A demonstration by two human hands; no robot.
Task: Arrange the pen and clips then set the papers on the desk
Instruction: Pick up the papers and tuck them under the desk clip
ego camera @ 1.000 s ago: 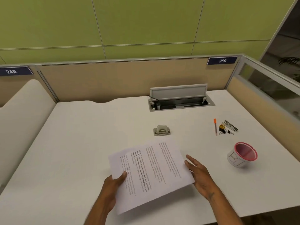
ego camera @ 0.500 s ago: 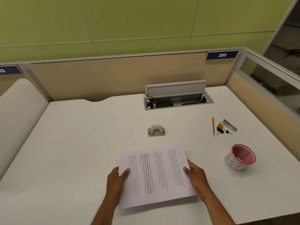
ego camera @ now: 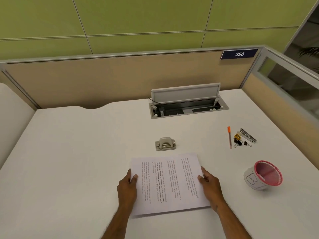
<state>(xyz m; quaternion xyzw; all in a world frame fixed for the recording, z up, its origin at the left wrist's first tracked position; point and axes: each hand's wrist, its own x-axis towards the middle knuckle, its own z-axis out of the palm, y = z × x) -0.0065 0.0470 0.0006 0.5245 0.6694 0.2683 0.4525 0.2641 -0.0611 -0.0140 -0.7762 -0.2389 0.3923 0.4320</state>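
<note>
Papers (ego camera: 170,183) sit low over the near middle of the white desk (ego camera: 77,152), printed text running sideways, gripped at both edges. Left hand (ego camera: 126,188) pinches the left edge, thumb on top; right hand (ego camera: 210,186) clamps the right edge the same way. Just beyond the sheets sits a small grey hole punch (ego camera: 165,144). Far right, the orange-capped pen (ego camera: 229,137) lies beside a cluster of binder clips (ego camera: 239,140), and nearer, a pink mesh cup (ego camera: 265,175) lies tipped on its side.

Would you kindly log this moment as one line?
left hand: holds papers | right hand: holds papers | papers: low over desk | pen, clips: far right
</note>
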